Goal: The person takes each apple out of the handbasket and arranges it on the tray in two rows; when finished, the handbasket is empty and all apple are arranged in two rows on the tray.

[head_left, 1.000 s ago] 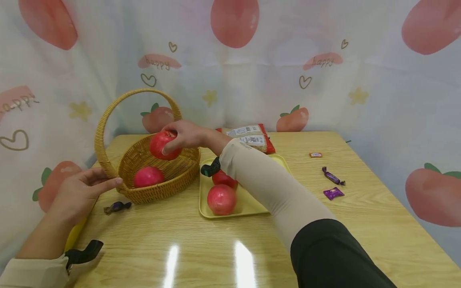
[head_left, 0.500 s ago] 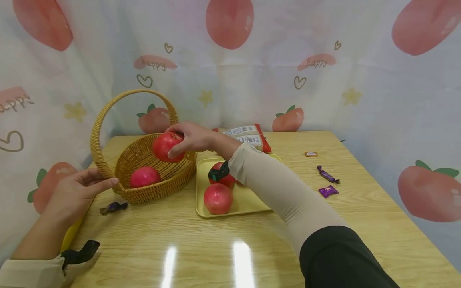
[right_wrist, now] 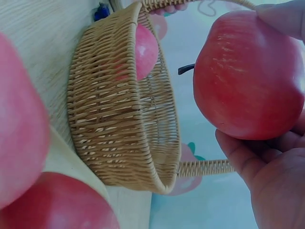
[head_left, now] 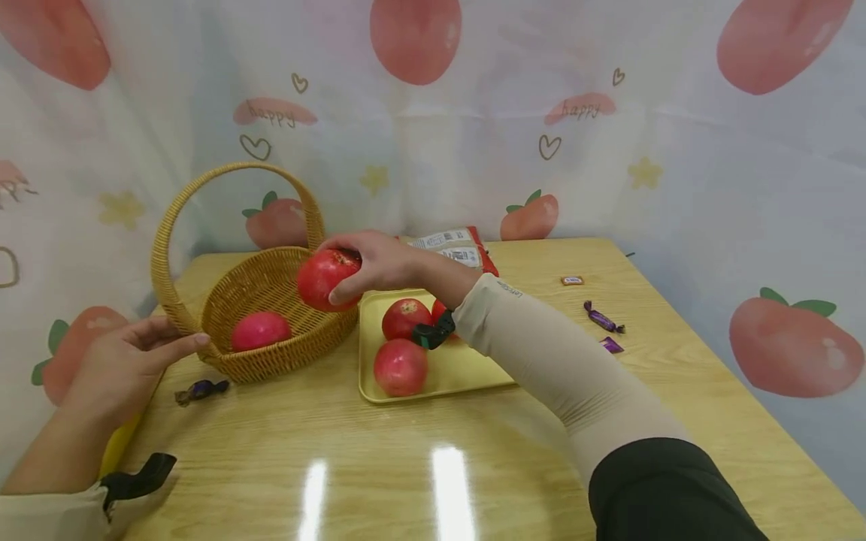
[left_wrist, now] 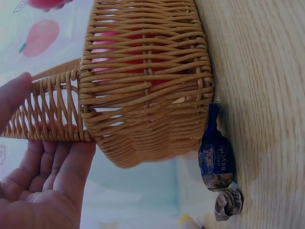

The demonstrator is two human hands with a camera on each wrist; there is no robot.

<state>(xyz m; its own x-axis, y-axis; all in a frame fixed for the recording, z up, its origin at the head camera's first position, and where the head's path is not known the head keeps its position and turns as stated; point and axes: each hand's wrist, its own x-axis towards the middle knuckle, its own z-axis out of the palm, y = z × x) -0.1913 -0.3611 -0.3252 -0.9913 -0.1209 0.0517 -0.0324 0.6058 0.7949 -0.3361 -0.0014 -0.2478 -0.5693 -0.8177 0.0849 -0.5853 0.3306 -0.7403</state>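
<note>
My right hand grips a red apple in the air over the right rim of a wicker basket. In the right wrist view the apple sits between thumb and fingers beside the basket. Another red apple lies inside the basket. My left hand rests with straight fingers against the foot of the basket's handle at its left side. Next to the basket a yellow tray carries two apples in plain sight, with a third partly hidden behind my wrist.
A dark wrapped candy lies in front of the basket on the wooden table. Two purple candies and a small orange one lie at the right. Snack packets sit behind the tray. A printed curtain surrounds the table.
My right hand has carried the apple rightward, from above the basket's middle to its right rim near the tray. The left hand has stayed at the handle.
</note>
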